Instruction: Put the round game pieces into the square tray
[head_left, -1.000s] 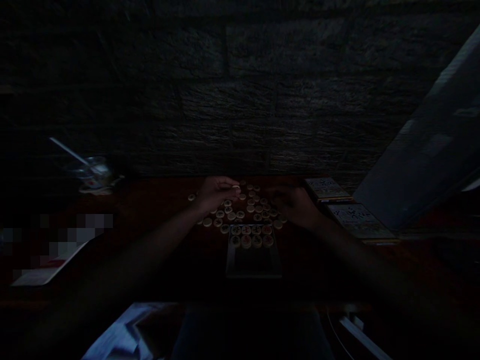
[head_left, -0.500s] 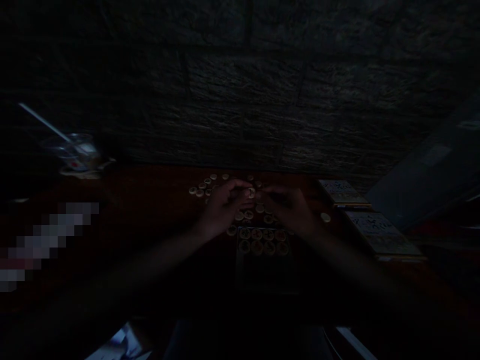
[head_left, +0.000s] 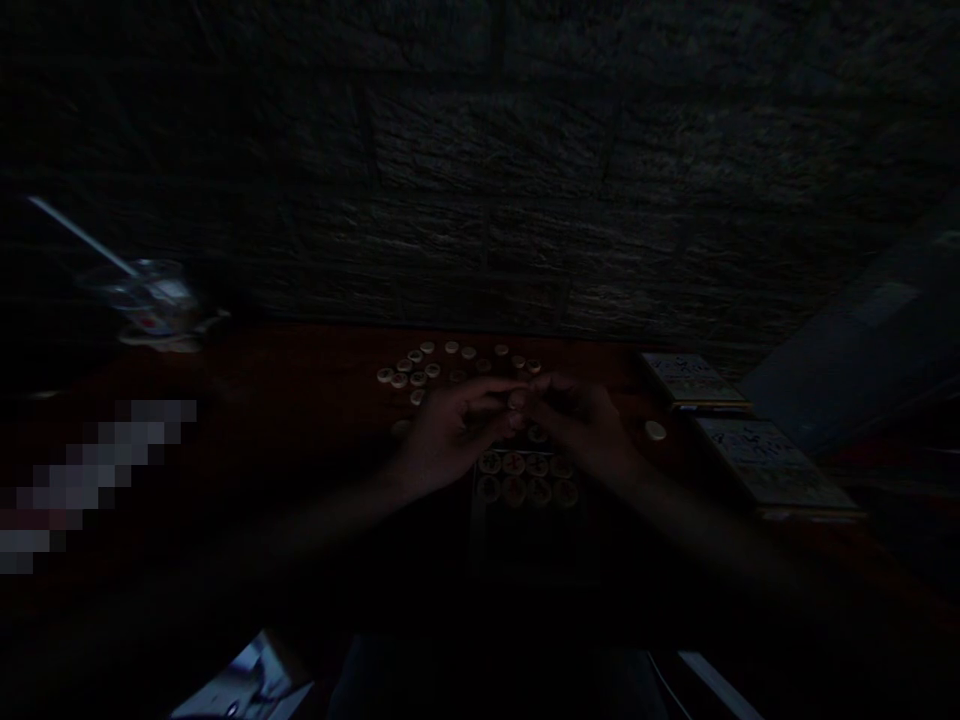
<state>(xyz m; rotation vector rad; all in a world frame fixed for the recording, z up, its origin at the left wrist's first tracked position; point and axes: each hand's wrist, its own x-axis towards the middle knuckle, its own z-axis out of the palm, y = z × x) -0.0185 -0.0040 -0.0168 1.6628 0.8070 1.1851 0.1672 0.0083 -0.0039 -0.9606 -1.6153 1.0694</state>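
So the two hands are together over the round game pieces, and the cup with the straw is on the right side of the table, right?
Not quite. In the head view the cup with the straw stands on the left side of the table, not the right. The left hand and right hand do meet over the round game pieces.

Darkness hides what the hands pinch between them.
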